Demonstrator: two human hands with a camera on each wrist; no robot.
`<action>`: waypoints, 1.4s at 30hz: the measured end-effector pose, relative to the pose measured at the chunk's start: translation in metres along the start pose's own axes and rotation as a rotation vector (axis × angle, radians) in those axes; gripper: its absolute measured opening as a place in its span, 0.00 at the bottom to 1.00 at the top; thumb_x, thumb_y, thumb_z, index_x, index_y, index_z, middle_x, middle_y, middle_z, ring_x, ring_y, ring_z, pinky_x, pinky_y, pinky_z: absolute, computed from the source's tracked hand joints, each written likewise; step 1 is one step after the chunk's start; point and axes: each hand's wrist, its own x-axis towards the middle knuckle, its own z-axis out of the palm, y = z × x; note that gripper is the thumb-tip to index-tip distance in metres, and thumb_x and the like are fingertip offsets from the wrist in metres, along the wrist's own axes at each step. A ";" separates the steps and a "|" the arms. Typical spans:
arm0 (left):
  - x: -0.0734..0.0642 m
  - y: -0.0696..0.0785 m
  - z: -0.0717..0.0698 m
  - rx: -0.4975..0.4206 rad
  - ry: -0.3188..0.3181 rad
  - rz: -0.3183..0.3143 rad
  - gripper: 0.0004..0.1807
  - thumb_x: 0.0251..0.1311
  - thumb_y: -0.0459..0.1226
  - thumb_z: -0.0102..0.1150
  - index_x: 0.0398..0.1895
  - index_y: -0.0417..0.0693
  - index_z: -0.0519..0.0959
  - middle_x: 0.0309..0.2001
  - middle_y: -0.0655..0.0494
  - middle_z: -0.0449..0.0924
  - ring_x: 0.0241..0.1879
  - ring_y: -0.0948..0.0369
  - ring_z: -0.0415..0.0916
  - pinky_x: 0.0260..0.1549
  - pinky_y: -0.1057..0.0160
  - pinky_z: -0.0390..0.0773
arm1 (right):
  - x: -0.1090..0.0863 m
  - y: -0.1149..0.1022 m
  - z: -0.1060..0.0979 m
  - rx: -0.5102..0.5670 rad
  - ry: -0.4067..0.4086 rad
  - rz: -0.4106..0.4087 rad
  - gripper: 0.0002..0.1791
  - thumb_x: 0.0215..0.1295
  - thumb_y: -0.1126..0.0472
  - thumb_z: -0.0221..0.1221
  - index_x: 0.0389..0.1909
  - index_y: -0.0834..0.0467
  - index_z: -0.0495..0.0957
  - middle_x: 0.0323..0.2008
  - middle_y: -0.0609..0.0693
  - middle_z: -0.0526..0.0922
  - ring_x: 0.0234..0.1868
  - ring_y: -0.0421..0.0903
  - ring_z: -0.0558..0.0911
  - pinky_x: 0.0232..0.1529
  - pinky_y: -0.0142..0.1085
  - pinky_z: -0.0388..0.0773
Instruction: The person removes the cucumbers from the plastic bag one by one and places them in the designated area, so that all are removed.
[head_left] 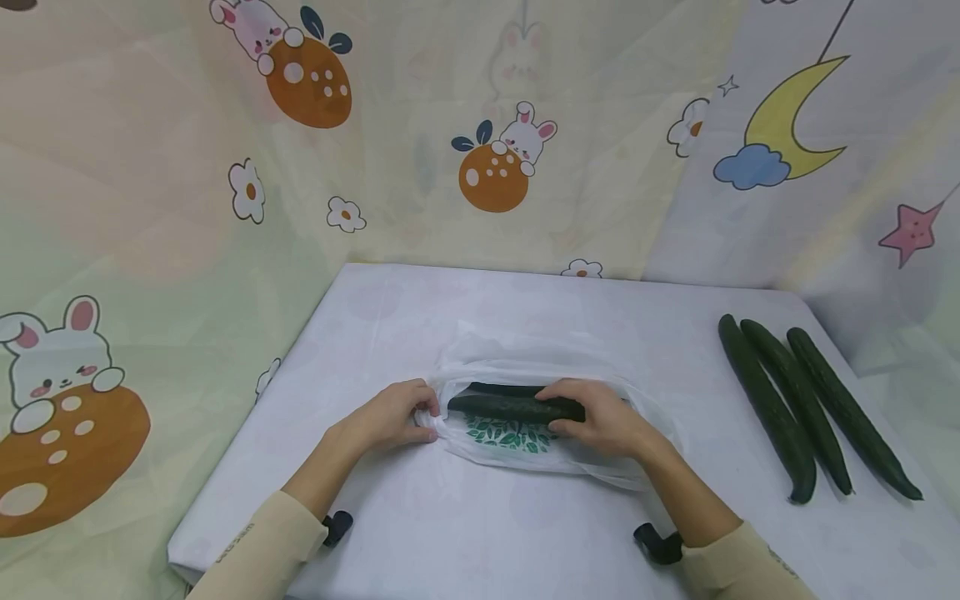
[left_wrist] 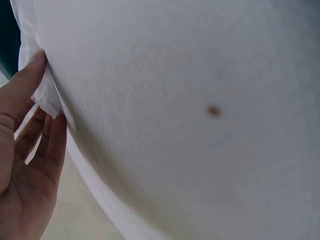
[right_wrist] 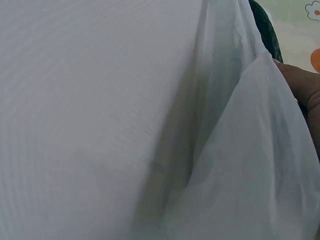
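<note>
A thin white plastic bag (head_left: pixel 487 456) with a green leaf print lies across the middle of the table. Two dark green cucumbers show at its opening, side by side: a front cucumber (head_left: pixel 502 408) and, partly hidden behind it, a back cucumber (head_left: pixel 498 388). My left hand (head_left: pixel 390 417) pinches the bag's left edge between thumb and fingers, as the left wrist view also shows. Over the right end of the front cucumber, my right hand (head_left: pixel 603 421) grips it with thumb and fingers. In the right wrist view the bag (right_wrist: pixel 245 165) hides most of that hand.
Three loose cucumbers (head_left: pixel 780 400) lie side by side at the table's right. The white-covered table (head_left: pixel 465 550) meets a printed cloth backdrop (head_left: pixel 405 150) at its back and sides. Black straps (head_left: pixel 658 546) hang at both wrists.
</note>
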 end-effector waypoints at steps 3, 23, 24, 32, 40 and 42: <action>0.000 0.001 0.000 -0.004 -0.001 -0.002 0.14 0.55 0.42 0.77 0.38 0.56 0.78 0.41 0.65 0.77 0.42 0.63 0.73 0.47 0.59 0.76 | -0.002 0.000 -0.004 0.023 0.006 0.003 0.24 0.63 0.62 0.71 0.60 0.49 0.80 0.61 0.44 0.82 0.67 0.50 0.77 0.66 0.52 0.73; 0.001 0.000 0.000 -0.007 0.025 0.021 0.15 0.52 0.40 0.79 0.36 0.56 0.79 0.37 0.65 0.76 0.38 0.63 0.71 0.42 0.62 0.75 | -0.004 -0.018 -0.022 0.295 0.043 -0.086 0.25 0.65 0.58 0.70 0.63 0.44 0.78 0.58 0.42 0.82 0.53 0.46 0.81 0.53 0.38 0.80; 0.001 0.000 0.000 -0.010 0.026 0.016 0.15 0.52 0.40 0.79 0.36 0.56 0.79 0.37 0.65 0.76 0.38 0.62 0.72 0.42 0.62 0.75 | -0.004 -0.019 -0.023 0.315 0.039 -0.090 0.25 0.66 0.58 0.70 0.63 0.45 0.78 0.58 0.43 0.82 0.52 0.47 0.81 0.52 0.37 0.80; 0.000 0.001 0.001 -0.005 0.016 -0.026 0.15 0.53 0.41 0.79 0.37 0.57 0.79 0.38 0.66 0.75 0.38 0.63 0.71 0.42 0.62 0.75 | -0.005 -0.029 -0.036 0.432 0.071 -0.092 0.25 0.67 0.64 0.67 0.64 0.49 0.77 0.56 0.51 0.82 0.50 0.50 0.84 0.51 0.37 0.82; 0.000 0.003 0.001 -0.004 0.009 -0.047 0.14 0.54 0.42 0.78 0.37 0.58 0.79 0.38 0.66 0.74 0.38 0.63 0.71 0.42 0.62 0.75 | -0.008 -0.036 -0.043 0.583 0.115 -0.021 0.25 0.69 0.65 0.65 0.66 0.55 0.75 0.60 0.56 0.80 0.54 0.51 0.85 0.52 0.40 0.83; 0.000 0.003 0.001 -0.002 0.008 -0.047 0.14 0.54 0.42 0.78 0.37 0.58 0.79 0.38 0.67 0.74 0.38 0.64 0.71 0.42 0.62 0.75 | -0.008 -0.037 -0.044 0.617 0.126 0.000 0.25 0.70 0.65 0.64 0.67 0.56 0.74 0.60 0.56 0.80 0.54 0.51 0.84 0.52 0.41 0.84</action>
